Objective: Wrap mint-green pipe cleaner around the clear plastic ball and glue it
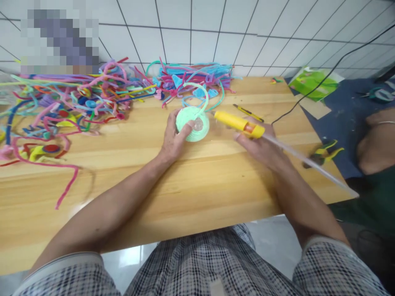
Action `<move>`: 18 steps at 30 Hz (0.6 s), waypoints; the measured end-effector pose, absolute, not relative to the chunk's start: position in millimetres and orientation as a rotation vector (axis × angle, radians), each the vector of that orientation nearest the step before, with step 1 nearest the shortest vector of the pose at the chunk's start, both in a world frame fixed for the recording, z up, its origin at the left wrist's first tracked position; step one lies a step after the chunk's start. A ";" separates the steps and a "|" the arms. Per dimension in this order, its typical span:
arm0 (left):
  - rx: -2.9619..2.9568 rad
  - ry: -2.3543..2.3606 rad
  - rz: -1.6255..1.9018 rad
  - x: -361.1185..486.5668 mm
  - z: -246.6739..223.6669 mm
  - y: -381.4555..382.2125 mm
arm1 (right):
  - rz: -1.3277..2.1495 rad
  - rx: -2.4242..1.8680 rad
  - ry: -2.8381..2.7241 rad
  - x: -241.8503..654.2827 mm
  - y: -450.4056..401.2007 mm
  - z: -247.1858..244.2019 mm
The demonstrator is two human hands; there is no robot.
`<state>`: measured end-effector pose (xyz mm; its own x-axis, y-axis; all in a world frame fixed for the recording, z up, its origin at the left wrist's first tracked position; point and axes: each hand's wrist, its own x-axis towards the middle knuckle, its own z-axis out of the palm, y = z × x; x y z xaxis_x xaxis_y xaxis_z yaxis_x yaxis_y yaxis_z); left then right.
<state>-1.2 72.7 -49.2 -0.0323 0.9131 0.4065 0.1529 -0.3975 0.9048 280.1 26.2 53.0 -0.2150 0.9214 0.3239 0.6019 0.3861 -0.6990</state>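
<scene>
My left hand (175,135) grips a round, mint-green coil of pipe cleaner (187,117), its thumb across the front near a pale, shiny center. From the coil's upper right a loose green strand arches up and back. In my right hand (259,146) is a yellow hot glue gun (233,121), its nozzle pointing left toward the coil with a small gap between them. A long clear glue stick (308,162) sticks out of the gun's rear, running down to the right. The fingers around the gun's handle are partly hidden and slightly blurred.
Tangled colored pipe cleaners (108,86) cover the table's left, with a bundle (197,76) along the tiled wall. A yellow utility knife (248,113) lies behind the glue gun. Pliers (322,154), a green packet (314,84), a black cord (308,94) and another person's arm (376,139) are at right.
</scene>
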 end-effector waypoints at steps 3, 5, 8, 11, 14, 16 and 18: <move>1.615 1.151 1.475 -1.2 -51.9 71.8 | 0.483 -1.241 -2.072 269.9 14.2 48.5; 1.634 1.145 1.474 -0.9 -53.7 71.2 | 0.447 -1.228 -2.132 269.9 13.8 43.0; 1.652 1.120 1.483 -0.2 -54.6 70.4 | 0.406 -1.266 -2.153 272.7 15.8 36.5; 1.666 1.106 1.482 0.4 -52.9 69.1 | 0.362 -1.282 -2.145 274.3 16.0 34.2; 1.686 1.106 1.475 0.8 -50.4 68.0 | 0.363 -1.268 -2.148 274.3 14.8 33.5; 1.693 1.104 1.471 0.7 -49.7 67.6 | 0.378 -1.265 -2.152 274.0 14.2 32.8; 1.696 1.100 1.468 0.6 -49.8 67.5 | 0.371 -1.268 -2.140 273.9 14.0 32.0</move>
<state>0.6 67.5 -49.8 0.0297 0.8906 0.4539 0.1855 -0.4511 0.8730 273.9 14.0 32.0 -0.3501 0.8631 0.3641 0.6902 0.5005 -0.5227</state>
